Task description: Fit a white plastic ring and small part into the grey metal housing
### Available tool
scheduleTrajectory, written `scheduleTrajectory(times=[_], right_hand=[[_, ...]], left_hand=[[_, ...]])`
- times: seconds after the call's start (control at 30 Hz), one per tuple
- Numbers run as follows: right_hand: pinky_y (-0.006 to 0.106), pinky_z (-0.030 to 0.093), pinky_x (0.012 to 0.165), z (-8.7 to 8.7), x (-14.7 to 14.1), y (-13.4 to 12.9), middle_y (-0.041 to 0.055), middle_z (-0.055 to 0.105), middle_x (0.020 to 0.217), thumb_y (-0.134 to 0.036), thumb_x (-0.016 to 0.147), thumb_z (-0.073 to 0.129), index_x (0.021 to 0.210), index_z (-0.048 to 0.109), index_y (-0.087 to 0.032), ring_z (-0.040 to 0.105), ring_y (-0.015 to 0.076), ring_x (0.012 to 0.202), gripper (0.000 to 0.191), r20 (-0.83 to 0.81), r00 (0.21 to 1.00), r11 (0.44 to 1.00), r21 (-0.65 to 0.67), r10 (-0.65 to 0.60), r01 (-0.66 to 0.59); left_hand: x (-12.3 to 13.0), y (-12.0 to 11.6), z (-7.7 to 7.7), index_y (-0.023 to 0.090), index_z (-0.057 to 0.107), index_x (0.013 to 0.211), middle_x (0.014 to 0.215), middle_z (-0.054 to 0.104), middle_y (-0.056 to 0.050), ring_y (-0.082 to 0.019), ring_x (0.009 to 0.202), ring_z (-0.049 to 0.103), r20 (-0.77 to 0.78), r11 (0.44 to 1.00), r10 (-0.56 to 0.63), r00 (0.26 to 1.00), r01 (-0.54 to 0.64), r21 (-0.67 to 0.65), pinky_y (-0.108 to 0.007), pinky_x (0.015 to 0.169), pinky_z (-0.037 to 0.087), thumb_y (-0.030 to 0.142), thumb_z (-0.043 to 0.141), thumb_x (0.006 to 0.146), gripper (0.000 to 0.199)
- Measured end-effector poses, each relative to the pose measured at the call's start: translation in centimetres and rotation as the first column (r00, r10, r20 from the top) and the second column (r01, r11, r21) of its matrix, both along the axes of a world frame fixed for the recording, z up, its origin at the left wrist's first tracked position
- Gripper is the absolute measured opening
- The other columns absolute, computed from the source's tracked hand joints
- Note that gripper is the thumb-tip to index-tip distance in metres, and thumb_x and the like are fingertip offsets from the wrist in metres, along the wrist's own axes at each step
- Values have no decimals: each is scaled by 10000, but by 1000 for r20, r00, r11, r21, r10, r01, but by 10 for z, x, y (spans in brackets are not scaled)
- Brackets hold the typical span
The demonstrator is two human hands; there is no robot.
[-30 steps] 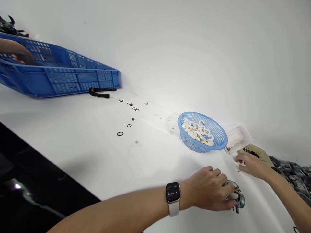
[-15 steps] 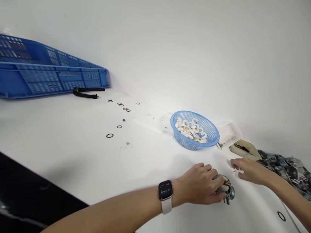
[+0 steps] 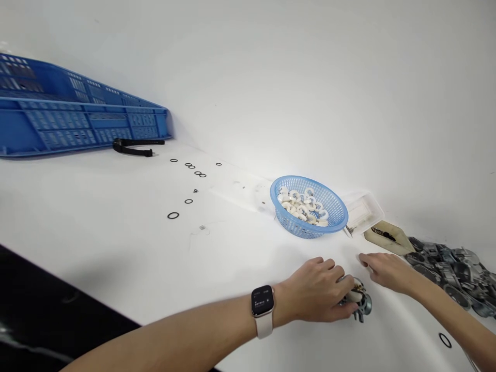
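My left hand [image 3: 323,289] is wrapped round a small metal carburetor [image 3: 362,305] on the white table, a pale float showing in its body. A watch [image 3: 262,300] with a white strap is on that wrist. Just beyond the carburetor, my right hand [image 3: 387,271] is low over the table with its fingers bent and drawn together. Whatever its fingertips hold, if anything, is hidden. Ahead of both hands stands a round blue basket [image 3: 289,223] of white plastic floats.
Behind my right hand are a clear tray [image 3: 374,206], a cream container [image 3: 389,237] and a heap of carburetors [image 3: 453,268]. A black O-ring [image 3: 445,340] lies at lower right. Several more rings, a black watch [image 3: 134,147] and a blue crate [image 3: 85,126] are on the left.
My right hand has shifted a little left, and its fingers have closed up. The small pin seen by its fingers earlier no longer shows. My left hand keeps its hold on the carburetor.
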State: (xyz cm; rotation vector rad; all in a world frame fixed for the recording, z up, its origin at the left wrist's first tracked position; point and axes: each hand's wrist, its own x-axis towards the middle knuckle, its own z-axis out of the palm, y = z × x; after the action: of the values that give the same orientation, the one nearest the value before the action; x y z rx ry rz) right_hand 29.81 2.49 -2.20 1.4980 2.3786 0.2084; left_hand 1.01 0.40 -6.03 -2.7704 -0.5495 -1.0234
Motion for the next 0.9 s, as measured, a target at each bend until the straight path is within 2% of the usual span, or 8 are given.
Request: scheduleTrajectory(times=[0.1, 0.2, 0.37, 0.5, 0.6, 0.7, 0.77, 0.9], right_hand=[[264, 298, 529, 18, -7, -9, -12, 588, 708, -114, 754, 470, 853, 499, -248, 535, 171, 617, 169, -167, 982, 996, -18, -89, 88], [273, 398, 566, 26, -13, -27, 3, 568, 722, -212, 814, 482, 832, 538, -249, 517, 172, 640, 70, -452, 879, 988, -58, -154, 144], [305, 465, 605, 7, -22, -64, 38, 574, 783, -287, 826, 530, 814, 569, -253, 520, 204, 716, 53, -825, 531, 971, -79, -192, 227], [298, 435, 579, -8, -38, -74, 19, 539, 752, -264, 753, 587, 768, 604, -238, 490, 175, 657, 34, -953, 231, 947, -122, -196, 298], [277, 400, 541, -11, -53, -71, -11, 514, 703, -246, 694, 605, 752, 624, -225, 461, 141, 599, 64, -965, -6, 922, -251, -261, 294], [260, 377, 526, -11, -64, -68, -32, 491, 666, -241, 669, 621, 753, 626, -219, 422, 118, 570, 87, -919, -211, 893, -379, -333, 242], [256, 375, 532, -11, -69, -69, -32, 501, 677, -245, 666, 638, 741, 624, -215, 419, 114, 579, 82, -891, -264, 882, -425, -368, 204], [253, 365, 539, -12, -75, -71, -29, 497, 667, -261, 667, 662, 729, 631, -208, 411, 118, 598, 87, -872, -277, 873, -458, -403, 171]], left_hand=[[1, 0, -1, 167, 615, 949, 743, 635, -16, -185, 654, 621, 3, 1000, -1, 1000, 1, 0, -294, 533, 414, 488, 480, 972, 349], [1, 0, -1, 160, 611, 943, 730, 628, -24, -183, 648, 616, -8, 1000, 7, 1000, -7, -6, -294, 536, 417, 492, 473, 976, 361], [-1, 3, 1, 151, 614, 987, 730, 629, -36, -182, 641, 605, -35, 1000, 9, 999, -8, 30, -293, 547, 415, 514, 454, 984, 397], [-7, 6, 10, 129, 628, 1077, 785, 666, -72, -197, 672, 614, -41, 993, -37, 998, 41, 114, -303, 558, 420, 556, 391, 1001, 494], [-11, 8, 16, 161, 638, 1078, 796, 682, -44, -177, 702, 628, 101, 966, 22, 995, 5, -260, -285, 597, 464, 552, 379, 1013, 474], [-11, 9, 18, 193, 652, 1067, 794, 692, 3, -131, 646, 624, 189, 737, 91, 978, 62, -673, -234, 549, 466, 521, 389, 1021, 423], [-8, 10, 17, 197, 668, 1060, 869, 698, -7, -142, 705, 638, 193, 684, 102, 976, 72, -726, -239, 569, 483, 544, 499, 965, 398], [-1, 7, 10, 215, 689, 1085, 1018, 668, -29, -179, 907, 646, 191, 744, 31, 981, 105, -660, -294, 775, 538, 513, 658, 872, 368]])
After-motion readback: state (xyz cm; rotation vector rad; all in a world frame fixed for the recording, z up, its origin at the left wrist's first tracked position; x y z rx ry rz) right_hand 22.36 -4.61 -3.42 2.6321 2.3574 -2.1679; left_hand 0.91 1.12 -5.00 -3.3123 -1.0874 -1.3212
